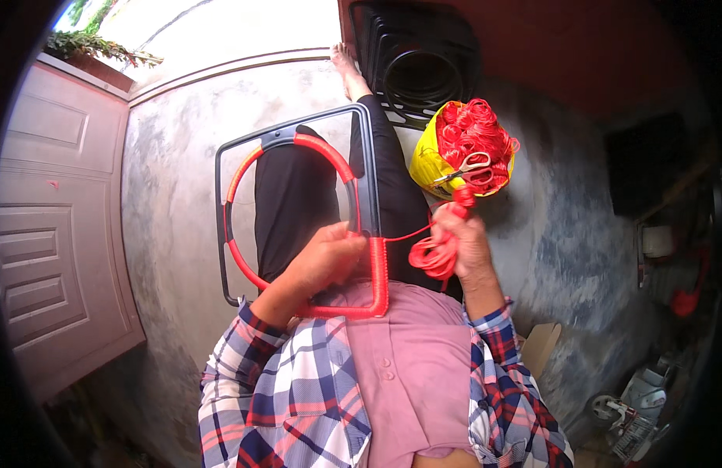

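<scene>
At centre, the left hand (pixel 331 253) grips a black frame (pixel 367 175); right of centre, the right hand (pixel 465 240) clenches 1 red cord bundle (pixel 434 259).

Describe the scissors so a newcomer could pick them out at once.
On the grey floor, just beyond the right hand, sits a yellow bag heaped with red cord. The scissors lie across that heap, blades pointing left; their metal blades and looped handles set them apart from the soft strands.
</scene>
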A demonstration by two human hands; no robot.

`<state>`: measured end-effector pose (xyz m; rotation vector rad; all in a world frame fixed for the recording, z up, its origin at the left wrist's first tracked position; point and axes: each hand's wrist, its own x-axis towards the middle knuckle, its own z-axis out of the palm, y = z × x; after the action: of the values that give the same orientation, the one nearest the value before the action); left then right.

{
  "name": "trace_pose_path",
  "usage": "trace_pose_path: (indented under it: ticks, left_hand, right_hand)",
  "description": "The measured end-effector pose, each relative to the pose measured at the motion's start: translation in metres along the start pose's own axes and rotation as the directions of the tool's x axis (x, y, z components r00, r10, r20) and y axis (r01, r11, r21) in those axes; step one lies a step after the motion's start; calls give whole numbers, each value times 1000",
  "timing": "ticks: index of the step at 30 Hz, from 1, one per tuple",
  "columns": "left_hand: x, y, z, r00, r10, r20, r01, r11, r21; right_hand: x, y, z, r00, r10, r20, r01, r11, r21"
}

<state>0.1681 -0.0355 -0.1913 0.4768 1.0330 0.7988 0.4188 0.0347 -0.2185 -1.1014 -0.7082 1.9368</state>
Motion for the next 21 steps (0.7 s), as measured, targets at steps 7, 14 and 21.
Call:
trace_pose_path:
  ticks: [7, 14, 21]
  left_hand:
    - [-8, -14, 4, 959, 275, -66, -258, 947, 193]
    - [-19, -9, 14, 749, 627, 215, -502, 324, 802]
    - [-24, -16, 19, 794, 578, 188, -416, 292, 861]
  right_hand:
    - [-16, -31, -46, 958, -198, -207, 219, 972, 85]
    - [-22, -7, 25, 781, 186, 596, 554, 233, -799]
    - [-1, -7, 47, 680, 244, 692, 429, 633, -644]
